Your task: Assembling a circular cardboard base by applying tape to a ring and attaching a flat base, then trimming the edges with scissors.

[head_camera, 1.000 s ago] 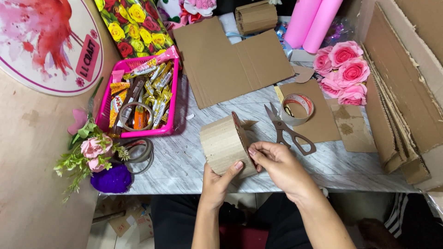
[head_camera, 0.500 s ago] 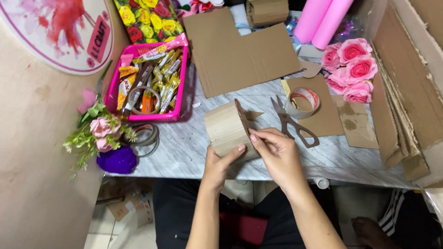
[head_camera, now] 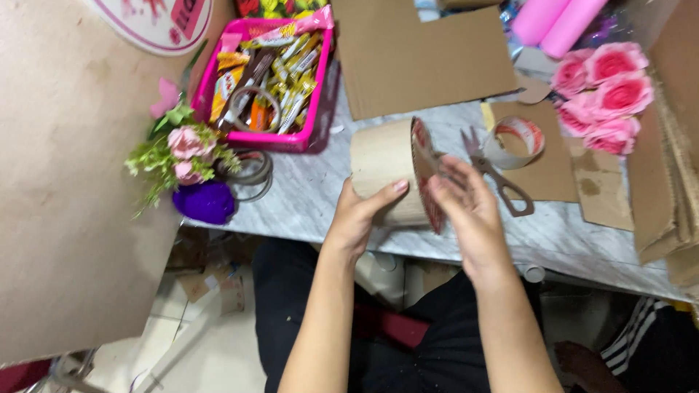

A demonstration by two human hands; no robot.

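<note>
Cardboard cylinder [head_camera: 384, 169] is gripped in my left hand [head_camera: 357, 218] while my right hand [head_camera: 470, 207] presses its end flap, so I'd keep pressure even around the rim.

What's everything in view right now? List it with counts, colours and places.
cardboard drum: one, brown, table front, held in both hands
scissors: one, brown handles, right of drum
tape roll: one, pale, on cardboard offcut
cardboard sheet: one, brown, table back
pink basket: one, full of snack packets, back left
paper roses: about four, pink, back right
small bouquet: one, pink and green, purple base, left edge
left hand: on drum's side
right hand: at drum's end
</note>
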